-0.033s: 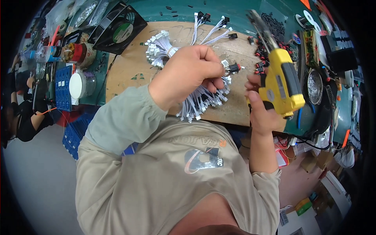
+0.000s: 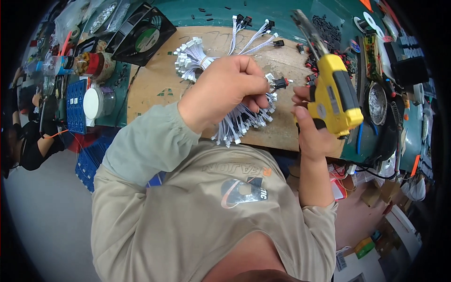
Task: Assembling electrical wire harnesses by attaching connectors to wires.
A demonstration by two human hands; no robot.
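Note:
My left hand [image 2: 228, 84] is closed in a pinch above the bench, its fingertips at the end of a white cable. A small black and red switch [image 2: 281, 83] sticks out to the right of these fingers, beside a white connector [image 2: 269, 77]; the exact grip is hidden. Under the hand spreads a bundle of white cables [image 2: 244, 123] with white plugs, and another bunched part [image 2: 193, 54] shows behind the wrist. To the right, my right hand [image 2: 312, 134] is wrapped round a yellow and black soldering gun [image 2: 334, 94], whose metal front points away from me.
A brown cardboard sheet [image 2: 150, 94] lies on the green bench. Cables with black ends [image 2: 253, 35] lie at its far side. Loose red and black switches [image 2: 314, 63] sit behind the gun. A black fan [image 2: 145, 35] and a white-lidded jar [image 2: 96, 102] stand at left, a metal bowl [image 2: 377, 103] at right.
The soldering gun and my right hand have shifted slightly left and away from me. My left hand and the switch have barely moved.

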